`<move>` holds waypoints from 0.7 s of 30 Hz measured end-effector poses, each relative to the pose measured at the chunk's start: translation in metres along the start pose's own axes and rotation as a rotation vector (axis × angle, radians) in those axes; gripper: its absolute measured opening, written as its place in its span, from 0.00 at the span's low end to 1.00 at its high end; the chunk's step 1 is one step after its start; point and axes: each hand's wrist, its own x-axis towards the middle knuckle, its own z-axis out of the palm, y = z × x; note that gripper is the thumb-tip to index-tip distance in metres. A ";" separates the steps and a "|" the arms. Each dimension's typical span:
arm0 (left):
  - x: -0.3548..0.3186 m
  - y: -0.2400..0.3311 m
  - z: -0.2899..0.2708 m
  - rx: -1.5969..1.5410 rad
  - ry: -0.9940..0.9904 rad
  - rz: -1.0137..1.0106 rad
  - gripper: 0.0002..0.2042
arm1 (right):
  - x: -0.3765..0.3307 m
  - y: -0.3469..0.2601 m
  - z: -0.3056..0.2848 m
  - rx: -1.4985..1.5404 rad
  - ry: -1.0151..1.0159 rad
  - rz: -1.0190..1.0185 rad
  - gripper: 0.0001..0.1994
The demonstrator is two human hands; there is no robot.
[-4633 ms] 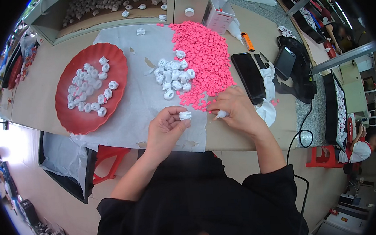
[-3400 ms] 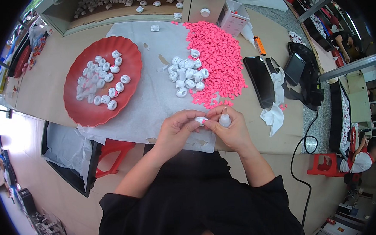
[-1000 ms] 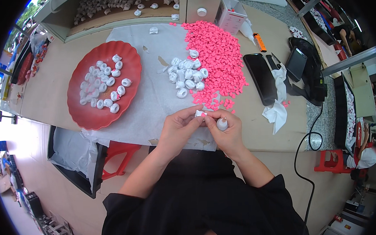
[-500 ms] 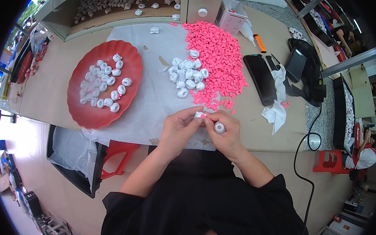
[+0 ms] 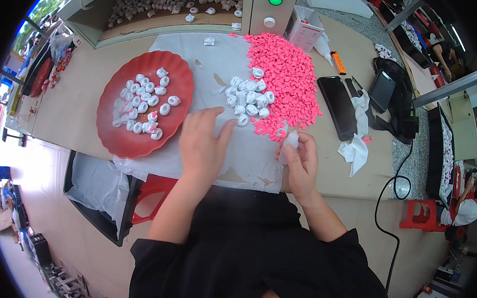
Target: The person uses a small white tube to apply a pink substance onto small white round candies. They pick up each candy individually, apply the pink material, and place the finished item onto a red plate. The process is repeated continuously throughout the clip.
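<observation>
My left hand point(image 5: 199, 146) hovers over the white paper point(image 5: 234, 163), just right of the red scalloped plate point(image 5: 140, 147). Its thumb and fingers are spread, with nothing visible between them. In my right hand point(image 5: 306, 166) is a small translucent white squeeze bottle point(image 5: 289, 146), held tilted at the near end of a heap of small pink pieces point(image 5: 285, 72). Several white ring-shaped pieces point(image 5: 173, 100) lie in the plate, a few bearing pink bits. More of these white pieces point(image 5: 250, 98) are piled on the paper beside the pink heap.
A black phone point(image 5: 337, 107), crumpled white tissue point(image 5: 354, 151), orange lighter point(image 5: 338, 62) and white box point(image 5: 303, 27) are at the right. Behind stands a cabinet point(image 5: 249, 12) with a green light and a shelf of white pieces. A black tray point(image 5: 126, 213) sits below the table's left edge.
My hands, together at a white piece with a pink bit, have parted. The left has moved left toward the plate and opened; the right has shifted right with the bottle. The view has moved slightly.
</observation>
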 end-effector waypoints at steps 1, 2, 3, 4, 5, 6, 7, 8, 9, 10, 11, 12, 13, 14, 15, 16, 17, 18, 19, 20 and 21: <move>0.002 0.007 0.014 0.002 -0.028 -0.006 0.15 | -0.001 -0.003 0.001 -0.039 0.022 0.005 0.12; 0.006 0.011 0.023 0.008 -0.055 -0.013 0.15 | -0.002 -0.006 0.001 -0.007 0.017 0.030 0.12; 0.008 0.008 0.028 -0.001 -0.077 -0.040 0.16 | -0.003 -0.008 -0.001 0.025 0.012 0.056 0.12; 0.009 0.005 0.033 -0.009 -0.099 -0.069 0.16 | -0.003 -0.011 -0.003 0.057 0.005 0.082 0.12; 0.010 0.004 0.037 -0.022 -0.127 -0.091 0.16 | -0.001 -0.014 -0.006 0.124 0.017 0.148 0.12; 0.009 0.004 0.036 -0.110 -0.164 -0.154 0.16 | 0.000 -0.017 -0.009 0.193 0.028 0.214 0.12; 0.005 0.004 0.029 -0.196 -0.200 -0.218 0.16 | 0.002 -0.020 -0.012 0.262 0.038 0.281 0.12; 0.001 0.004 0.023 -0.280 -0.241 -0.278 0.15 | 0.003 -0.022 -0.014 0.274 0.043 0.280 0.12; -0.004 0.005 0.019 -0.535 -0.279 -0.377 0.15 | 0.003 -0.024 -0.017 0.287 0.047 0.279 0.13; -0.008 0.007 0.015 -0.791 -0.316 -0.476 0.15 | 0.003 -0.025 -0.019 0.300 0.051 0.278 0.13; -0.013 0.008 0.012 -1.047 -0.347 -0.578 0.15 | 0.002 -0.023 -0.022 0.294 0.078 0.236 0.12; -0.017 0.012 0.011 -1.245 -0.369 -0.677 0.15 | 0.002 -0.018 -0.025 0.288 0.105 0.194 0.12; -0.020 0.016 0.013 -1.444 -0.388 -0.776 0.15 | 0.001 -0.015 -0.027 0.281 0.133 0.152 0.11; -0.022 0.020 0.014 -1.646 -0.398 -0.873 0.15 | 0.004 -0.014 -0.028 0.318 0.138 0.138 0.11; -0.025 0.022 0.017 -1.630 -0.408 -0.829 0.15 | 0.006 -0.014 -0.029 0.355 0.144 0.124 0.11; -0.029 0.023 0.021 -1.615 -0.417 -0.784 0.14 | 0.007 -0.014 -0.029 0.391 0.150 0.110 0.12; -0.030 0.024 0.025 -1.601 -0.428 -0.738 0.14 | 0.008 -0.015 -0.029 0.400 0.142 0.099 0.12; -0.031 0.025 0.026 -1.539 -0.426 -0.707 0.14 | 0.009 -0.017 -0.028 0.408 0.134 0.089 0.13; -0.031 0.026 0.026 -1.477 -0.423 -0.675 0.14 | 0.010 -0.019 -0.027 0.417 0.126 0.078 0.13; -0.031 0.027 0.027 -1.412 -0.419 -0.645 0.14 | 0.009 -0.018 -0.024 0.358 0.118 0.078 0.13; -0.033 0.027 0.028 -1.366 -0.395 -0.603 0.14 | 0.007 -0.017 -0.021 0.300 0.108 0.078 0.13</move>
